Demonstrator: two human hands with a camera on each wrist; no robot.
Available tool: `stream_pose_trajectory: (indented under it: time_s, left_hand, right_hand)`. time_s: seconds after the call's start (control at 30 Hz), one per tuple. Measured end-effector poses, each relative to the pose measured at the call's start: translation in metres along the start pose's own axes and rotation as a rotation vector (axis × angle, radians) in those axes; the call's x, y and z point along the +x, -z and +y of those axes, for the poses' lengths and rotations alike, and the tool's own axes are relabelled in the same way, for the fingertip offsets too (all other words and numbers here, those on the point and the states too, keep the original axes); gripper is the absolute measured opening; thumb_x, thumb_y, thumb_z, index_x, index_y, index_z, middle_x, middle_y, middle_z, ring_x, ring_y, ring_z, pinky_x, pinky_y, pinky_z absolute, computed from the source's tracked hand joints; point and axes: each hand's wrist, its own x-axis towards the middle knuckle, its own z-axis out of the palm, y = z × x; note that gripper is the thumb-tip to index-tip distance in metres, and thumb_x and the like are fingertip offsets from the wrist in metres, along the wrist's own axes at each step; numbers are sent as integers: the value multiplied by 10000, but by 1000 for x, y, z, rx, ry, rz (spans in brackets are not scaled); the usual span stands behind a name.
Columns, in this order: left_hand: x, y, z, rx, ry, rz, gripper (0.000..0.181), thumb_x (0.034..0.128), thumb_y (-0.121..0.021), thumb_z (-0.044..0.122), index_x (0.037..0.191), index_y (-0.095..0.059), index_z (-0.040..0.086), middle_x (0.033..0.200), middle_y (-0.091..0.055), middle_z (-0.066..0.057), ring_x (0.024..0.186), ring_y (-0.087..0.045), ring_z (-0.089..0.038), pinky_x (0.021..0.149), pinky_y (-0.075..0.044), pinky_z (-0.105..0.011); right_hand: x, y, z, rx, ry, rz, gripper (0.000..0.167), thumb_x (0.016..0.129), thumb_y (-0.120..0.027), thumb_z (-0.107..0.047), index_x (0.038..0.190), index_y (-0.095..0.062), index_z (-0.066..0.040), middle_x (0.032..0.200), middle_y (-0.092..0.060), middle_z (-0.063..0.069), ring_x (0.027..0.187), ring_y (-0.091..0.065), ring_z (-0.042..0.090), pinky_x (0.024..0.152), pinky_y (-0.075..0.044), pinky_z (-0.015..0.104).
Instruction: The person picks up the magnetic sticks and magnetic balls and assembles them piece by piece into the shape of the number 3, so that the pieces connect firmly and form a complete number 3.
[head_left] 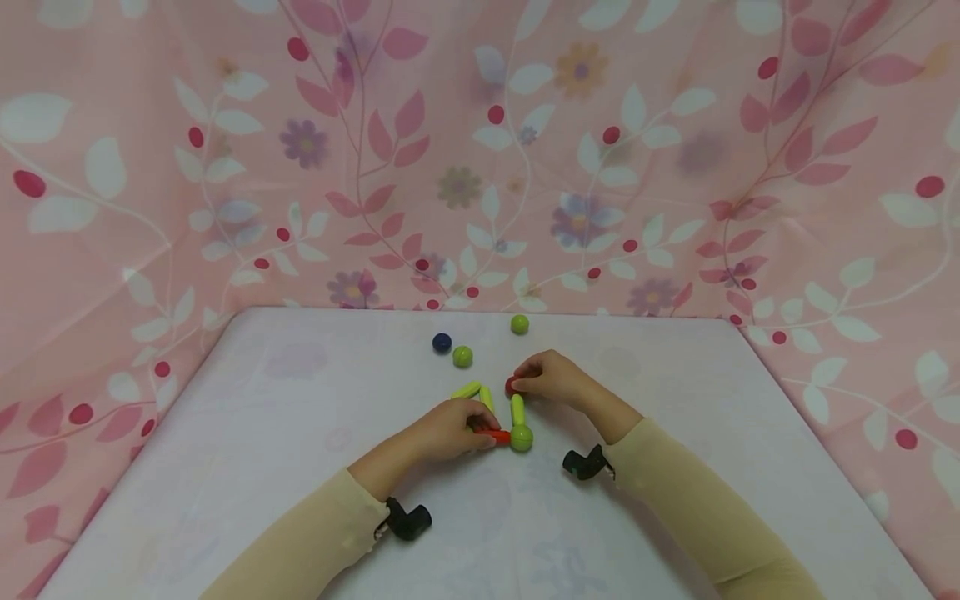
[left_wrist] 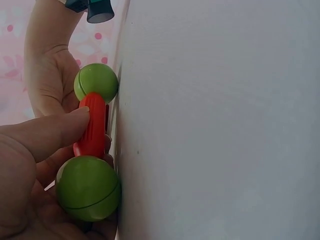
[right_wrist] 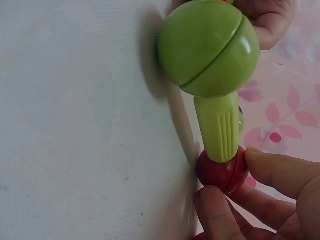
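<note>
Left grip (head_left: 448,429) pinching the ribbed red rod (left_wrist: 92,127); right grip (head_left: 557,381) pinching the dark-red ball (right_wrist: 222,172).
You have the ribbed red rod between two green balls (left_wrist: 89,187) at the counter (head_left: 255,425); the dark-red ball meets one end of the yellow-green rod (right_wrist: 218,131). Step in hand, judged: joining ball to rod. Next move probably calls for steadying your left side, pressing straight along the yellow-green rod.

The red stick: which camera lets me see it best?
The left wrist view: the red stick shows large, nearly whole, between two green balls. The head view shows it small, partly hidden by the left hand; the right wrist view shows at most a sliver at its top edge.
</note>
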Motion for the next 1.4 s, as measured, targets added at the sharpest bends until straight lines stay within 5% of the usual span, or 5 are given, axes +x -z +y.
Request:
stream_pose_trajectory:
  time_s: [0.67, 1.4]
  left_hand:
    - [-3, 2, 2, -11, 5, -5, 100, 923, -742, 244, 1022, -731, 251, 914, -634, 114, 901, -547, -134, 823, -462, -333]
    - [-1, -1, -1, -26, 36, -2, 114, 912, -755, 248, 1022, -727, 254, 930, -636, 112, 914, -549, -136, 834, -467, -341]
  right_hand:
    - [-11, 30, 9, -20, 70, 60, 328, 964, -671, -244, 1242, -684, -71, 1156, -676, 60, 1015, -614, 236, 886, -530, 397]
    - [-6, 39, 40, 14, 12, 61, 299, 952, -693, -230, 1217, -689, -92, 1134, -666, 72, 974, -605, 233, 856, -522, 356]
